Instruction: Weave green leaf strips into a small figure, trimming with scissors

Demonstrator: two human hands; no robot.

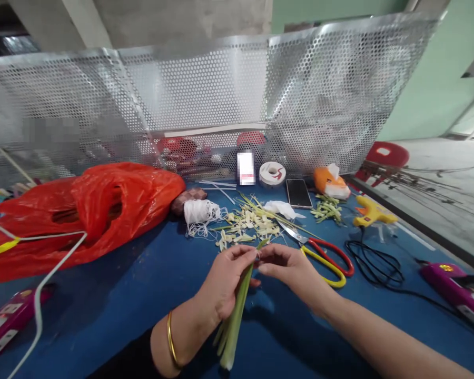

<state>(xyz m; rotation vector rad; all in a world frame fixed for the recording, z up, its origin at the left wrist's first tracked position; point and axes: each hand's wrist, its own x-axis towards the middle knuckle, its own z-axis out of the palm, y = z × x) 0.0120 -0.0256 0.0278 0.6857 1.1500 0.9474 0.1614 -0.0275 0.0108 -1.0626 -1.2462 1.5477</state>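
Observation:
My left hand, with a gold bangle on its wrist, is closed around a bundle of long flat green leaf strips. The bundle slants down toward me, its cut ends fanned out below the palm. My right hand meets the left at the bundle's top, thumb and fingers pinched together; what lies in that pinch is too small to make out. Just beyond both hands is a heap of pale leaf cuttings. Scissors with one red and one yellow handle lie beside my right hand.
Further back are a spool of white string, a ribbon roll, a phone and a tissue pack. A red plastic bag sits left. Rightward lie a yellow glue gun, its black cable and a purple power strip. Perforated panels stand behind.

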